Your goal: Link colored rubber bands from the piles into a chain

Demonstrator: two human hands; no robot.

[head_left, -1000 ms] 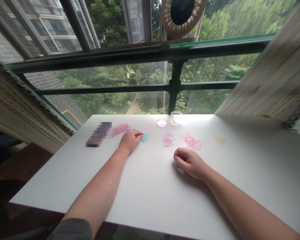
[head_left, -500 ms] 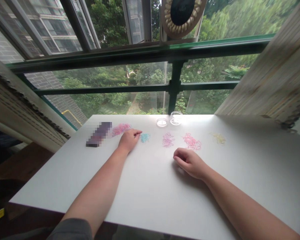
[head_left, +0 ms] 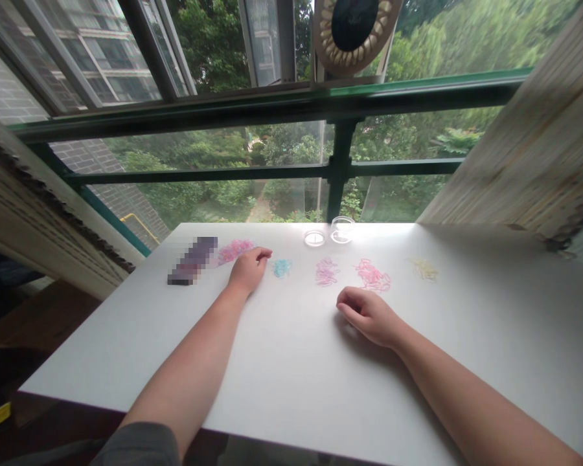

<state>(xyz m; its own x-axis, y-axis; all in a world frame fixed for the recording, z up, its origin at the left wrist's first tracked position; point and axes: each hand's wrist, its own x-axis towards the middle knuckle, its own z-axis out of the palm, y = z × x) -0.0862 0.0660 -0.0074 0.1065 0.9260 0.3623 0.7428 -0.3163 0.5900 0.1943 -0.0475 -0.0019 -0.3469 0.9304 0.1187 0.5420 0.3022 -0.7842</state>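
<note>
My left hand (head_left: 247, 269) reaches to the far left part of the white table, its thumb and fingers pinched together; anything between the fingertips is too small to make out. It is just right of a mixed pink-purple pile (head_left: 234, 250) of small, thin loop-like pieces and left of a small blue pile (head_left: 282, 268). My right hand (head_left: 368, 316) rests on the tabletop with its fingers curled in, nothing showing in them. Beyond it lie a purple pile (head_left: 326, 271), a pink pile (head_left: 373, 275) and, further right, a pale yellow pile (head_left: 425, 269).
Two round clear containers (head_left: 342, 230) stand at the back edge of the white table (head_left: 282, 369). A blurred-out dark box (head_left: 193, 261) lies at the far left. Behind the table is a window with a green railing (head_left: 272, 110); a curtain (head_left: 495, 155) hangs at the right.
My left hand has drawn back slightly to the left, so its fingertips are now a little away from the blue pile. My right hand has stayed in place.
</note>
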